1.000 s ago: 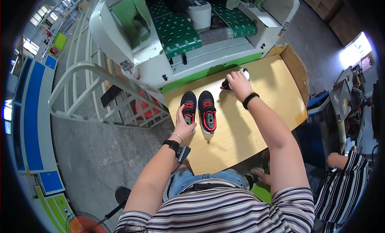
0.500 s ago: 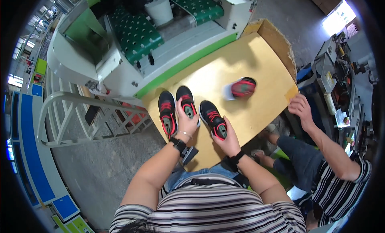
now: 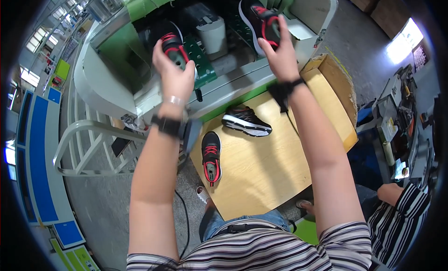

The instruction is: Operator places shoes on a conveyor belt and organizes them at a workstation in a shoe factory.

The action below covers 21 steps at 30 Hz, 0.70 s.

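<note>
Holding a shoe per hand: left hand (image 3: pixel 175 77) grips the left shoe (image 3: pixel 171 39), right hand (image 3: pixel 283 61) the right shoe (image 3: pixel 254 21), both at the heel. We've just swung them off the table (image 3: pixel 252 173) over the machine (image 3: pixel 233 79), so work shifts there; belt (image 3: pixel 200 61) contact we can't tell. An upright shoe (image 3: pixel 212 154) and a tipped shoe (image 3: pixel 245 119) stay on the table.

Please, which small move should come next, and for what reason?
Perhaps lower the dark shoe in the left hand onto the green perforated belt, then let go. Its toe points into the machine, the belt shows just beside it, and the right hand holds a second shoe over the machine too. Whether the first touches the belt is unclear.
</note>
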Each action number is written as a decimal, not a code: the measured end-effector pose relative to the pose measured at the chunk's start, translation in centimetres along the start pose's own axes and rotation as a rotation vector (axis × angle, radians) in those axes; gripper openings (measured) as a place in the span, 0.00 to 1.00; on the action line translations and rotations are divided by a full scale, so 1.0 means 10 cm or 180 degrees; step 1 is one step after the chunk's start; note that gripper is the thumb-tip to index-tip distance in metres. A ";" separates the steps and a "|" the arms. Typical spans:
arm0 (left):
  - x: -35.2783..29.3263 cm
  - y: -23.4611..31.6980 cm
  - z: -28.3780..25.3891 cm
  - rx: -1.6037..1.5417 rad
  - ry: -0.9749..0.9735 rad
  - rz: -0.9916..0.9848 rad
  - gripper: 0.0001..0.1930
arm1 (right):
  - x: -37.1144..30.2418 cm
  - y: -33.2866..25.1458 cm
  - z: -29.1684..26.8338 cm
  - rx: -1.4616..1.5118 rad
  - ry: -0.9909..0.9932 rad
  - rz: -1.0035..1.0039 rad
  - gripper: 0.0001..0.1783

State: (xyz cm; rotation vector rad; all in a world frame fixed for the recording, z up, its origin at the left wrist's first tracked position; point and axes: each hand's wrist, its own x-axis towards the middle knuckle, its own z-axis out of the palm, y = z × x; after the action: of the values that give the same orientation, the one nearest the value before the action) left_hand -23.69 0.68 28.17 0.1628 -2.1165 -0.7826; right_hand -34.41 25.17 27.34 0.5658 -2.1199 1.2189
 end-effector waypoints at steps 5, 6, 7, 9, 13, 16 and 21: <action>-0.06 -0.52 0.26 -0.0449 -0.0741 -0.0903 0.38 | 0.03 0.55 0.43 -0.0742 -0.1231 0.0690 0.44; -0.27 -0.30 0.20 -0.0493 -0.0661 -0.0505 0.38 | -0.12 0.64 0.38 -0.1078 -0.0832 -0.0177 0.46; -0.51 -0.22 0.01 -0.0331 -0.0793 -0.0214 0.37 | -0.39 0.53 0.41 -0.0643 -0.0847 -0.0157 0.47; -1.06 -0.16 -0.33 -0.0059 -0.1138 0.0006 0.39 | -1.15 0.31 0.25 -0.0376 -0.1284 0.0108 0.49; -2.37 -0.49 -0.64 0.0154 -0.2034 -0.1061 0.44 | -2.39 0.29 -0.10 -0.0228 -0.2875 0.1728 0.46; -3.08 -0.64 -0.72 -0.0293 -0.2319 -0.1914 0.50 | -2.73 0.39 -0.53 -0.0338 -0.2402 0.0943 0.41; -3.19 -0.56 -0.71 -0.0490 -0.2254 -0.1728 0.54 | -2.81 0.57 -1.33 -0.2314 -0.2361 -0.0467 0.41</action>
State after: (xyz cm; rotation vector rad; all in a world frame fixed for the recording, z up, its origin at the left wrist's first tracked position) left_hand 0.97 4.89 6.38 0.4412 -2.6951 -1.4878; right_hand -13.88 41.17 9.34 0.8835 -2.8229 0.0695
